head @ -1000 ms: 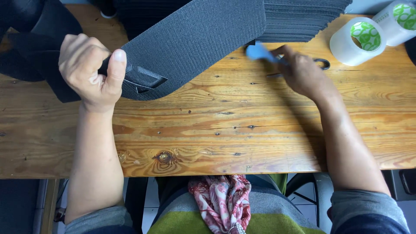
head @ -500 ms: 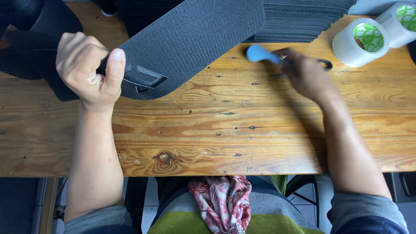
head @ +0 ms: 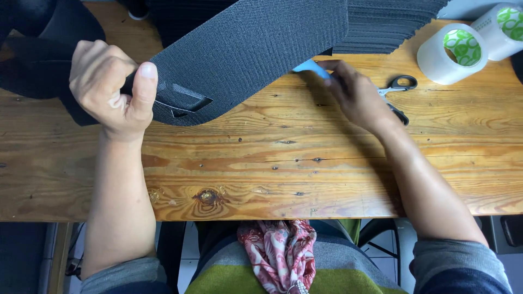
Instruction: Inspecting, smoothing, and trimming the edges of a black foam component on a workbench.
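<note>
The right hand point(head: 357, 95) has drawn its blue tool point(head: 311, 66) leftward — under the dark mat point(head: 250, 49), grip closed on it (scissors point(head: 400, 92) lie beside); the left hand point(head: 111, 90) pinches the mat's end above the desk point(head: 272, 163).

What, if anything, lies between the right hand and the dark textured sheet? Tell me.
Only a small light-blue object held in the right hand, right at the dark textured sheet edge. The left hand already grips the sheet.
</note>
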